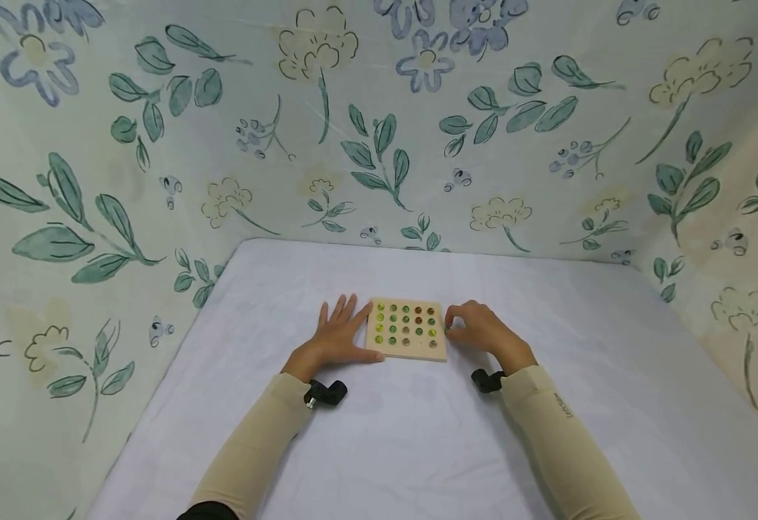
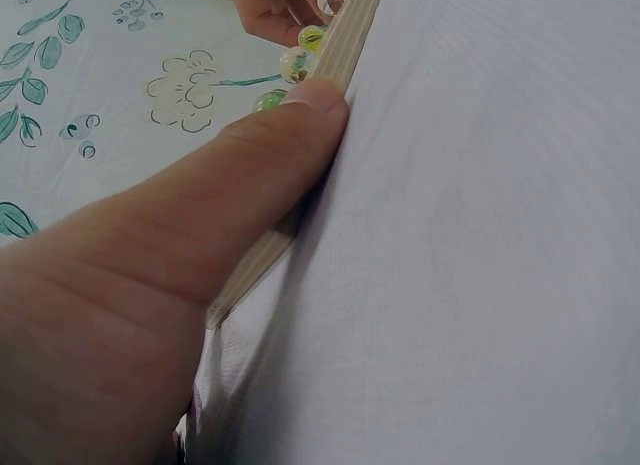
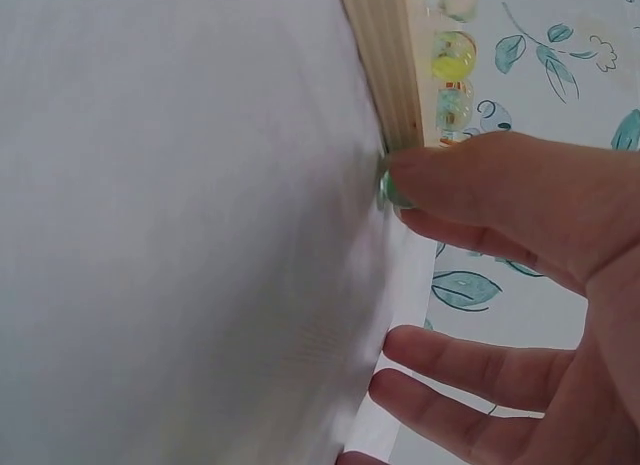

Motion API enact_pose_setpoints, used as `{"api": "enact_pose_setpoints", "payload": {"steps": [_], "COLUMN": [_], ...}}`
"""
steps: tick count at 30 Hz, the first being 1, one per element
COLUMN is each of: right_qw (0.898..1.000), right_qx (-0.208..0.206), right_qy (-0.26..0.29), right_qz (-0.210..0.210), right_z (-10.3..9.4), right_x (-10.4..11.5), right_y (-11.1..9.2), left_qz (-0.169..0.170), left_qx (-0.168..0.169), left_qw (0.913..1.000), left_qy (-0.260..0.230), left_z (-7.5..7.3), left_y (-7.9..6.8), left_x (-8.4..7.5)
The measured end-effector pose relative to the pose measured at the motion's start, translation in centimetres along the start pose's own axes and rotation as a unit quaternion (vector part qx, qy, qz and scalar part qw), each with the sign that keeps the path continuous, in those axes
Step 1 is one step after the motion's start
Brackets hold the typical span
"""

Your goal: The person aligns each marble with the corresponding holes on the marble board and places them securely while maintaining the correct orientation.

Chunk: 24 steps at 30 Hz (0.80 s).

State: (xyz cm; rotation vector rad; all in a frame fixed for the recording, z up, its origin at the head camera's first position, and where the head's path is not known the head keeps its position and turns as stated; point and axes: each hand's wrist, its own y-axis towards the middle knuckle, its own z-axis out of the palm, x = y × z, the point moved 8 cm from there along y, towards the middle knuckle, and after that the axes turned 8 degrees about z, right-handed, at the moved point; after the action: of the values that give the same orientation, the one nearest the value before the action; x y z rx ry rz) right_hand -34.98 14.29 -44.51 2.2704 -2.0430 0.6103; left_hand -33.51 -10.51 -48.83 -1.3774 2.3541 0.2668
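A pale wooden board [image 1: 411, 351] lies on the white cloth in the head view, with rows of green, yellow and brownish glass marbles [image 1: 393, 308] set in it. My left hand [image 1: 336, 338] is spread at the board's left side, its thumb along the front edge and its index finger by the far left corner. In the left wrist view, the straight thumb [image 2: 240, 175] touches the board's side. At the right edge of the board, my right hand [image 1: 485, 332] pinches a green glass marble [image 3: 393, 190] between thumb and index finger. Its other fingers stay apart from the marble, near the cloth.
A white cloth [image 1: 411, 448] covers the table under the board. Floral fabric [image 1: 379, 144] rises behind the table and along both sides. A small black device [image 1: 326, 393] sits at the left wrist, and another [image 1: 486, 380] at the right.
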Motion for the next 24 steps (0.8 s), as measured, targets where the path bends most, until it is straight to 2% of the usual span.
{"api": "enact_pose_setpoints", "payload": {"steps": [6,15,24], "right_qw": [1.0,0.999,1.0], "right_qx": [0.0,-0.002,0.005], "right_qy": [0.007,0.018,0.019], "right_qz": [0.001,-0.027,-0.012], "right_z": [-0.02,-0.19,-0.03], "right_x": [0.01,0.06,0.05], "right_y": [-0.2,-0.29,-0.12], "left_qz": [-0.001,0.002,-0.002], "left_qx": [0.002,-0.004,0.003], "left_qw": [1.0,1.0,1.0], "left_qy": [0.001,0.002,0.006], "left_z": [0.02,0.17,0.21], "left_y": [-0.11,0.15,0.07], "left_x": [0.01,0.32,0.22]}}
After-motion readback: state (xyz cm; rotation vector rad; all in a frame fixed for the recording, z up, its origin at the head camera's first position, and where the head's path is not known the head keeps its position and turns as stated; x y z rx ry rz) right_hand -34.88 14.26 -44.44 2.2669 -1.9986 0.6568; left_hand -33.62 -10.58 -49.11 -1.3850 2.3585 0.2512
